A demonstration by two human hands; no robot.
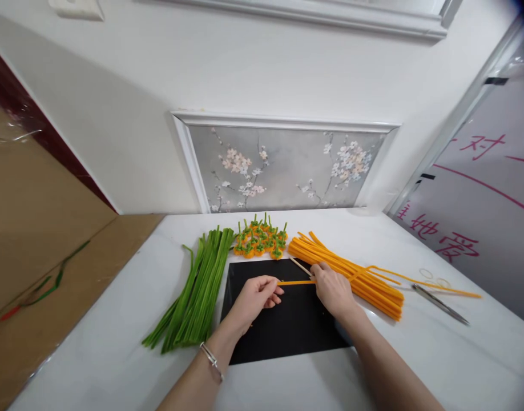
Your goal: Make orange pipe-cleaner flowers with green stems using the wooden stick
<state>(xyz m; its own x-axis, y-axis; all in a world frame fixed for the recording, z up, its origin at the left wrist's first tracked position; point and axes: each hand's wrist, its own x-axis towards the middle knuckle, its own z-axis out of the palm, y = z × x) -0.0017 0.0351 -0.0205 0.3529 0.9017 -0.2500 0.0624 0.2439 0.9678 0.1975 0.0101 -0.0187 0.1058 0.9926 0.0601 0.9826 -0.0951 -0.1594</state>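
An orange pipe cleaner (296, 283) stretches level between my two hands, above a black mat (287, 331). My left hand (260, 291), with a silver bracelet at the wrist, pinches its left end between thumb and fingers. My right hand (333, 286) is closed around the other part, its fingertips partly hidden. Close by my right fingers lies a thin pale stick (299, 265). Just beyond that hand is a bundle of orange pipe cleaners (330, 257), with a few loose strands. To the left of the mat rests a bundle of green pipe cleaners (200, 291).
Several small orange pieces with green tops (260, 238) stand behind the mat. Scissors or similar metal tool (440, 304) and some thin rings (435, 279) lie at the right. A wall with a floral panel (287, 165) bounds the white table (116, 342). Cardboard (52, 257) is at the left.
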